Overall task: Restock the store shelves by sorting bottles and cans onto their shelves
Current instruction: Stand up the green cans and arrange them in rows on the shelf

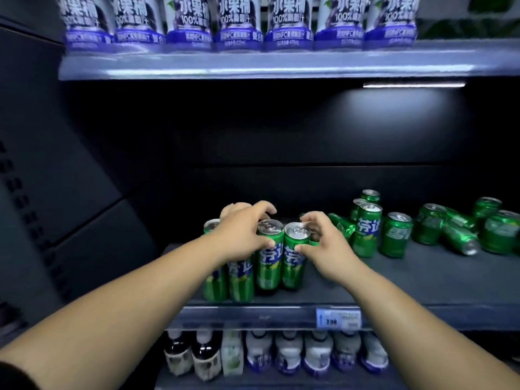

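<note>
On the dark middle shelf point(394, 280) stands a tight cluster of tall slim green cans at the left. My left hand point(242, 235) curls over the cluster's top, thumb on the front of one tall can point(269, 260). My right hand point(323, 243) grips the neighbouring tall green can point(294, 257) from its right side, thumb on its label. Two more tall cans point(225, 282) stand in front, partly under my left wrist. Further right another tall can point(365, 232) stands upright beside a short green can point(395, 235).
At the shelf's right end lie and stand several short green cans point(461, 229), some tipped over. A price tag point(337, 318) hangs on the shelf's front rail. Purple-labelled bottles point(239, 21) line the shelf above; white and dark bottles point(289, 353) fill the shelf below.
</note>
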